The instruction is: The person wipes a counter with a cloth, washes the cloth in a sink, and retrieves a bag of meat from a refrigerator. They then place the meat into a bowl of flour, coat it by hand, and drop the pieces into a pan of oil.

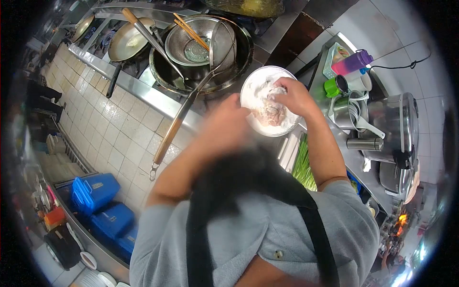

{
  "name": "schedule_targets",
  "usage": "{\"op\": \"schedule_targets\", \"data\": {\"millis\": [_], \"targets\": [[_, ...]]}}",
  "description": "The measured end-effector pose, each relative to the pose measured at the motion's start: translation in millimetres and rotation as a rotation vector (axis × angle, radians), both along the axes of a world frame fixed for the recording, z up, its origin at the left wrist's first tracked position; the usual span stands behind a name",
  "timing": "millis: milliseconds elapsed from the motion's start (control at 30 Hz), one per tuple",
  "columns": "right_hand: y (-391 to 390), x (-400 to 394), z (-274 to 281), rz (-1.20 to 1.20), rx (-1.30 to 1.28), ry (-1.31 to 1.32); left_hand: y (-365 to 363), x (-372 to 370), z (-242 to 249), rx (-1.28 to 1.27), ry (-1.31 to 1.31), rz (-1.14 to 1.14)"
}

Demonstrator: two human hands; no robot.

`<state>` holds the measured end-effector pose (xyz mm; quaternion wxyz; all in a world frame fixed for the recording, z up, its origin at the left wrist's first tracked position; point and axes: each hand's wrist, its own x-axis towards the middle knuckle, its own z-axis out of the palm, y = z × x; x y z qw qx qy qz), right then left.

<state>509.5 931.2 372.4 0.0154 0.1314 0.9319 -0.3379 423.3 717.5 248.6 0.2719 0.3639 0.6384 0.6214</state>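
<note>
A white bowl [245, 91] of white flour-like powder [260, 88] is in front of me, right of centre. Inside lies a pinkish, powder-coated lump [273, 115] that looks like raw meat. My left hand [227, 122], smeared by motion, grips the bowl's left rim with its fingertips. From the right, my right hand [292, 98] reaches into the bowl, its fingers bent together around a powder-covered piece [276, 91]. What kind of piece it is, I cannot make out.
A large wok [155, 71] holds a metal colander [174, 48], chopsticks [191, 31] and a long-handled strainer [174, 129]. Left of it sits a frying pan [119, 48]. Green stalks [303, 165] lie below the bowl. Cups and a large pot [389, 124] stand at right.
</note>
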Motion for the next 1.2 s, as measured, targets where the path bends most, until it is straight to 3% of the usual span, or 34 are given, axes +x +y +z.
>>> {"op": "schedule_targets", "data": {"millis": [67, 133, 233, 267, 333, 500, 567, 667, 800, 867, 933, 1000, 1067, 1200], "targets": [[1.7, 1.3, 1.5, -0.041, 0.027, 0.045, -0.3, 1.0, 13.0, 0.003, 0.108, 0.003], [5.9, 0.9, 0.5, -0.164, -0.029, 0.201, -0.8, 3.8, 45.8, -0.065, -0.392, 0.045], [6.2, 0.0, 9.9, -0.184, -0.046, 0.252, -3.0, 5.6, 62.4, -0.032, -0.508, 0.036], [3.7, 0.3, 15.1, -0.207, -0.038, 0.250, -2.1, 5.2, 54.3, -0.032, -0.509, 0.035], [0.1, 1.4, 16.7, -0.190, 0.010, 0.252, -0.4, 3.1, 25.3, 0.014, -0.129, 0.024], [-15.6, 2.4, 23.6, -0.141, 0.164, 0.332, 0.4, 0.7, 4.4, 0.037, -0.049, 0.012], [-19.4, 0.6, 22.7, -0.098, 0.489, 0.432, 0.7, 1.2, 5.5, 0.026, -0.047, 0.013], [-27.5, -4.3, -3.8, -0.033, 0.515, 0.471, 2.0, 2.2, 9.2, 0.024, -0.055, 0.008], [-50.2, -0.2, -15.6, -0.032, 0.190, 0.391, 3.0, 2.0, 10.3, 0.036, -0.051, 0.013], [-45.0, -0.3, -16.4, -0.015, 0.225, 0.430, 3.6, 3.5, 26.2, 0.042, -0.042, 0.018], [-39.9, 0.6, -10.1, -0.192, -0.140, 0.242, 2.1, 5.8, 55.4, -0.017, -0.436, 0.035], [-23.3, -3.0, -13.7, -0.182, -0.228, 0.203, 0.5, 5.4, 68.9, 0.010, -0.583, 0.027], [-15.5, -5.4, -8.1, -0.172, -0.482, 0.404, 0.3, 5.7, 78.4, 0.039, -0.729, 0.014], [-11.9, -4.2, 16.7, -0.301, -0.504, 0.461, -2.6, 7.0, 88.8, -0.013, -0.693, 0.023]]}}
